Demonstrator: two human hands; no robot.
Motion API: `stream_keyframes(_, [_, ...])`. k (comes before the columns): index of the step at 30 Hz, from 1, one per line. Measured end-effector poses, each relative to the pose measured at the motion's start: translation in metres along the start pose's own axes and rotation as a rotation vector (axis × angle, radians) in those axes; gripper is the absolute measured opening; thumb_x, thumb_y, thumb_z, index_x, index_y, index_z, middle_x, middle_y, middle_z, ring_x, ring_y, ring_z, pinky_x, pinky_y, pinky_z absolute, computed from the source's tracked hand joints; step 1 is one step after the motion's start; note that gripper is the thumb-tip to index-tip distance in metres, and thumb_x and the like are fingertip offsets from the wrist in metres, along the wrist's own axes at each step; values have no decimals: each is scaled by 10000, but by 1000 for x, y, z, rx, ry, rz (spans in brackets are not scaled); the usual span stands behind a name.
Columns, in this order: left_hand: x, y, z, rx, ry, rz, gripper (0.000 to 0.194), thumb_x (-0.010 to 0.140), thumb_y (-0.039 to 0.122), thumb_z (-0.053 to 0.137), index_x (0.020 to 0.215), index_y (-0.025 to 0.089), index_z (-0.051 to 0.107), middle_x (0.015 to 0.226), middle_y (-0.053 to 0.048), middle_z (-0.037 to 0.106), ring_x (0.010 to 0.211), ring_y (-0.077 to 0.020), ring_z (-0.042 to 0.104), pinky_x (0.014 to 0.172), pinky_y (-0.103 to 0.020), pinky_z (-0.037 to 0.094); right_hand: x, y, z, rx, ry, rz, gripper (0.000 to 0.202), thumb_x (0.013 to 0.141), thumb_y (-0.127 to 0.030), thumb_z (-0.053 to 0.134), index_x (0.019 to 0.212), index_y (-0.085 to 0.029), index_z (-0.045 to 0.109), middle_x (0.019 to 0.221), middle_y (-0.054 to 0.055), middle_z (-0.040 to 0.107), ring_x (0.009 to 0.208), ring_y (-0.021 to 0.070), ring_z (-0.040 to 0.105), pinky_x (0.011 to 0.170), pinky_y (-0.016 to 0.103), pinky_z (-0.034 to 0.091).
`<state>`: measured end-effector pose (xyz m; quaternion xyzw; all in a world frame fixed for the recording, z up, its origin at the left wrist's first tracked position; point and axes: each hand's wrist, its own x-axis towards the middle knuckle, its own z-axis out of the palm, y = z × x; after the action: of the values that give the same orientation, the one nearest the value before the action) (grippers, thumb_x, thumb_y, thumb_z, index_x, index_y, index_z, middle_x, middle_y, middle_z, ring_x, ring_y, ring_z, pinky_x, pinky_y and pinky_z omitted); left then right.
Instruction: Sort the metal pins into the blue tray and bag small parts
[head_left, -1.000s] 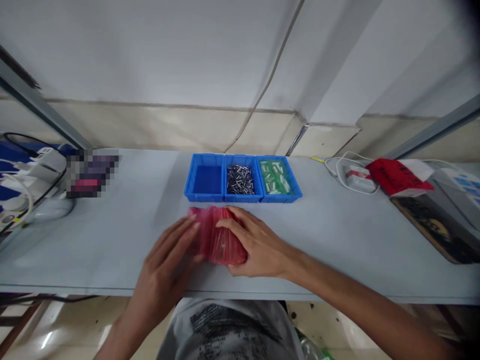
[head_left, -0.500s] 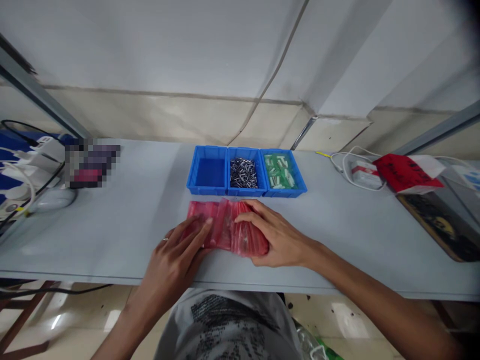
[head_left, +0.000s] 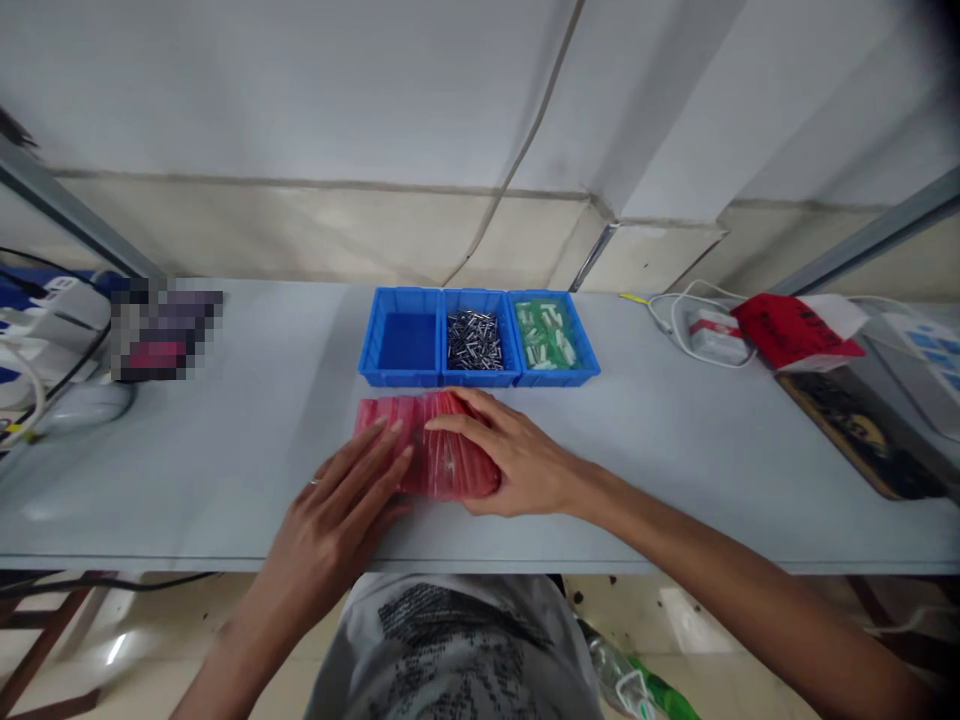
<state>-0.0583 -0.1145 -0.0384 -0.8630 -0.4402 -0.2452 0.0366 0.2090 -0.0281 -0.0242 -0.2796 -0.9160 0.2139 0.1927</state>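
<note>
A bundle of red see-through plastic bags (head_left: 457,468) lies near the table's front edge, pleated on its right part and flatter on its left. My right hand (head_left: 529,462) wraps round the right end, thumb side toward me and fingers over the top. On the left part rests my left hand (head_left: 334,520), its fingers stretched out flat and a ring on one of them. Just beyond the bundle stand three joined blue bins: a left bin (head_left: 409,345) showing its bare bottom, a middle bin (head_left: 480,380) of small metal pins, and a right bin (head_left: 559,379) with white pieces in green plastic.
At the right lie a white box (head_left: 716,337) with a cable, a red packet (head_left: 795,330) and a dark flat object (head_left: 862,435). On the left are white plugs (head_left: 64,310) and a grey computer mouse (head_left: 94,403). The table edge (head_left: 600,568) runs close in front.
The bundle's pleated part now sits closer to my left hand, and its left part is more bunched. My right hand has moved left with it. The whole view has shifted slightly.
</note>
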Motion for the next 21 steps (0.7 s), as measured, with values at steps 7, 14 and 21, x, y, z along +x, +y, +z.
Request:
stream_keyframes(7, [2,7,8,10,20,-6,574,968,209,624,1514,168,449,1518,-120,538,1443,-291,488,1121,-477,544,-8,2,-8,134,113,-12,801,818,-447,797,1489,-262,401,1579,178,322,1496,310,382,1220,527,381])
stream_keyframes(14, [10,14,13,61,35,60,486,959,192,632,1433,141,538,1505,-115,553,1432,-321,492,1052,-493,573,-16,1,-13,-21,-12,39,777,831,-452,777,1498,-242,440,1627,179,296,1482,334,410,1178,532,444])
stream_keyframes(21, [23,24,14,67,35,107,378,980,211,604,1343,107,607,1418,-117,632,1395,-317,535,1079,-513,572,-25,6,-18,38,61,35,746,826,-397,782,1483,-259,455,1612,159,332,1474,311,426,1193,511,436])
